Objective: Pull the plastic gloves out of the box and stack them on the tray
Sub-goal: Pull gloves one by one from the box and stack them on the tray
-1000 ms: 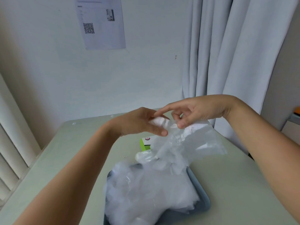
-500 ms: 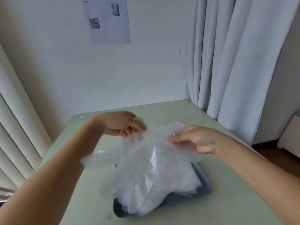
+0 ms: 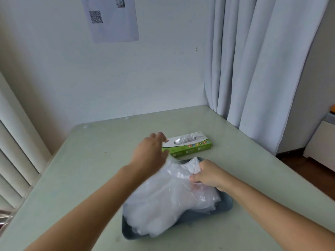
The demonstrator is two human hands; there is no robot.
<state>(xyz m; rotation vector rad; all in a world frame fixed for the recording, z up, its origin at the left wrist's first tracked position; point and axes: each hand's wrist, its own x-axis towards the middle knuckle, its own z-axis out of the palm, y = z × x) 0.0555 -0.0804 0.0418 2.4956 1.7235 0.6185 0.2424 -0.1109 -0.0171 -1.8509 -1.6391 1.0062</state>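
Left hand is up over the table, fingers stretched out and loose, gripping nothing; motion-blurred. Its fingertips overlap the near-left end of the glove box, can't tell if they touch it. Box is green and white and lies flat just beyond both hands, left end behind the left hand. A bit of clear plastic shows in its top slot. Right hand is down on the glove pile, thumb and curled fingers pinching crumpled plastic at the pile's far-right corner. The pile is clear film, loose and rumpled, sitting between the two forearms, under and to the left of the right hand. It lies on a dark blue-grey tray, whose rim shows past the right wrist and at the near-left corner. Pile edges spill over the tray's near-left rim. Pale curtain hangs far right of the right hand. A paper sheet with a QR code is on the wall straight ahead, above the left hand.
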